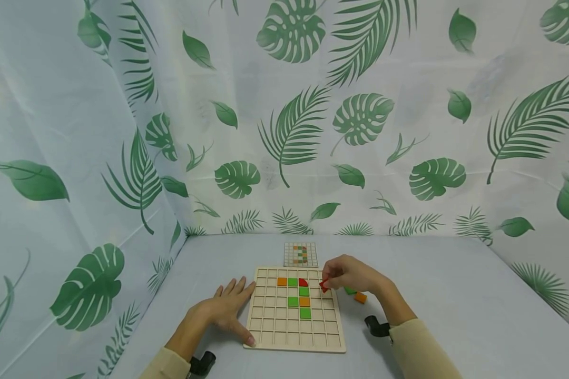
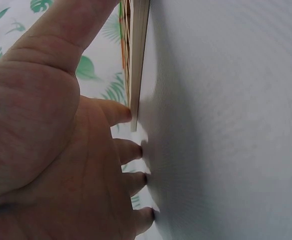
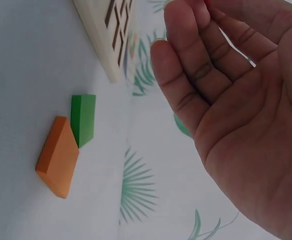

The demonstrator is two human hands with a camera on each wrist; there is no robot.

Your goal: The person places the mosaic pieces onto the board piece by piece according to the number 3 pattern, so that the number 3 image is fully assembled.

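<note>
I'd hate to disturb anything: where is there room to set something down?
The table is bare right of the right sleeve and between the left hand and the leafy backdrop. Crowded: around the board's right edge, with right hand, red piece, loose green tile and orange tile.

Board (image 1: 282, 337), lower centre: pale, gridded | held piece (image 1: 324, 288): red | loose tiles (image 1: 361, 297): green, orange | backdrop (image 1: 246, 139), upper frame: white, green-leaf print
</note>
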